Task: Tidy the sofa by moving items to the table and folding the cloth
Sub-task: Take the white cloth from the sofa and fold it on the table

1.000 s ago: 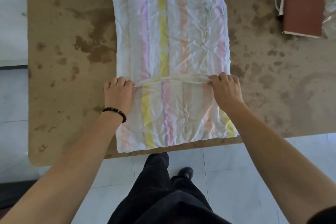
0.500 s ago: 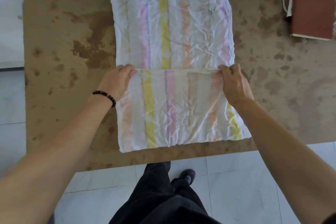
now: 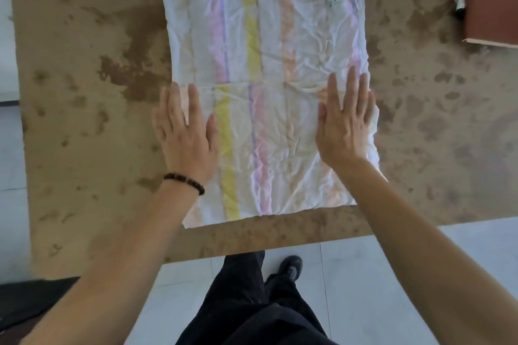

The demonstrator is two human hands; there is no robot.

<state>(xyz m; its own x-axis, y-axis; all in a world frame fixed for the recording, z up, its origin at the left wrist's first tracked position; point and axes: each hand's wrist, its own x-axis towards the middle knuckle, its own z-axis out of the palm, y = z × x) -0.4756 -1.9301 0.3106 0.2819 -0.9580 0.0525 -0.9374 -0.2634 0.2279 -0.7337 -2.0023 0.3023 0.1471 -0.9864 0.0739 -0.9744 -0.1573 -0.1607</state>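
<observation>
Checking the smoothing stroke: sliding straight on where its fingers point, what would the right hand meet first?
Only more striped cloth, up to its far edge, it seems; the right hand is flat on it. The brown book lies well aside.

Home, stained table [image 3: 84, 70], tiled floor [image 3: 364, 274]
</observation>
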